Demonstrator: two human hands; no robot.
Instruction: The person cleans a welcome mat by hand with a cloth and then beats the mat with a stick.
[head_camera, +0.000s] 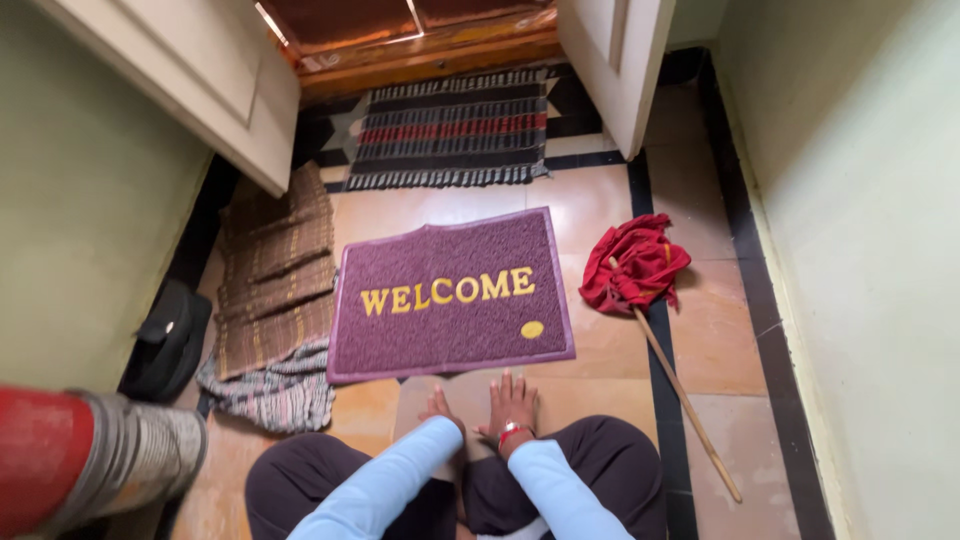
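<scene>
Doormat (452, 295), purple and bristly, looks stiff yet bendable; I'd take its near edge. Both my hands, left (438, 406) and right (510, 402), lie flat, empty, on the floor (720, 340).

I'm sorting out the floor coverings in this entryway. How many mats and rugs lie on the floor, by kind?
Purple doormat with yellow lettering: 1
Dark striped rug with a red band: 1
Brown woven mat: 1
Grey striped cloth rug: 1
Total: 4

Both hands, left and right, lie flat on the tiled floor just short of the doormat's near edge.
</scene>
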